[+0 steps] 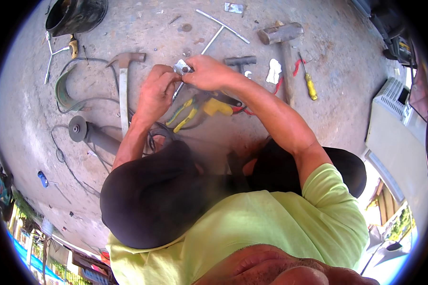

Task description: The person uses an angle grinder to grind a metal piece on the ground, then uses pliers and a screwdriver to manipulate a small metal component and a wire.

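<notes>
My left hand (pixel 156 90) is closed at a small shiny metal piece (pixel 180 65) with a dark round part, in the middle of the view. My right hand (pixel 202 71) grips the same piece from the right, fingers bent round it. A chrome T-handled wrench (pixel 221 27) extends from above toward my hands; a chrome shaft also shows just below my fingers, and whether it is held I cannot tell. Beneath my hands lie pliers with yellow-green handles (pixel 191 118) and a yellow tool (pixel 214 107). A claw hammer (pixel 123 90) lies left of my left hand.
On the concrete floor (pixel 337 109) lie an angle grinder (pixel 100 135) with cables, a sledgehammer (pixel 278 32), a black handle (pixel 240 60), a yellow screwdriver (pixel 310 86) and a curved green piece (pixel 65 88). A black container (pixel 76 16) is at upper left; a pale appliance (pixel 394 137) stands right.
</notes>
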Available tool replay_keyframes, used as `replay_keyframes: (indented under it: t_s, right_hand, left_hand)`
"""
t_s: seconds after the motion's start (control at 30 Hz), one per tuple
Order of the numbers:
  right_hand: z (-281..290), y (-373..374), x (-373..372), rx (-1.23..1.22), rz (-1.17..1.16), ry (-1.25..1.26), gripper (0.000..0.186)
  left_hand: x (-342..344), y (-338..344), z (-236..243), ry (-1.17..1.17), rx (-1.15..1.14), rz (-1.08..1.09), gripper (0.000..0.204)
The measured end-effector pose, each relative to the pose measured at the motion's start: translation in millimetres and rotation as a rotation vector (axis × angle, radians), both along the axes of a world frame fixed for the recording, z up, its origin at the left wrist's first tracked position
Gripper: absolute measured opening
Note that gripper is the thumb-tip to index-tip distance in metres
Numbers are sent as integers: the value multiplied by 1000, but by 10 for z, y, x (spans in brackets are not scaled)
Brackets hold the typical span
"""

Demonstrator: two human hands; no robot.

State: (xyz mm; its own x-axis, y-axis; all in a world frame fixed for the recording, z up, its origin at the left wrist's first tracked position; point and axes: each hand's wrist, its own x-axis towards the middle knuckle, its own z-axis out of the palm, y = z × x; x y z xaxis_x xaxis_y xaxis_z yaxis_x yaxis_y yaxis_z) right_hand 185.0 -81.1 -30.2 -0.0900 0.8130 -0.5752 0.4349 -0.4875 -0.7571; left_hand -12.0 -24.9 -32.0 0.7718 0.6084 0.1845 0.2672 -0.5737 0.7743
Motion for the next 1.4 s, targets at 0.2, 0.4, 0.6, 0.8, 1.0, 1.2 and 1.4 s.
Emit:
replay_keyframes:
  t_s: [0.2,0.4,0.6,0.8,1.0,1.2,1.4]
  right_hand:
    - [63,8,37,27,-27,67,31]
    - [-103,-8,37,50,-83,71,32]
    - [-108,-92,173,20,-41,-14,33]
    - [-128,-190,446,171,-110,-331,30]
    - [-96,-253,547,259,-204,-343,31]
    - [-112,-299,659,260,-290,-305,33]
    - [-147,-313,774,251,-302,-323,34]
  left_hand:
    - [30,22,21,43,-198,52,27]
    - [15,49,-92,6,-334,164,31]
    - [13,118,-216,138,-292,274,21]
    - [165,177,-346,269,-125,207,16]
    - [480,253,-413,293,3,138,18]
    - [822,292,-493,267,116,110,19]
    - [1081,319,-624,255,234,68,16]
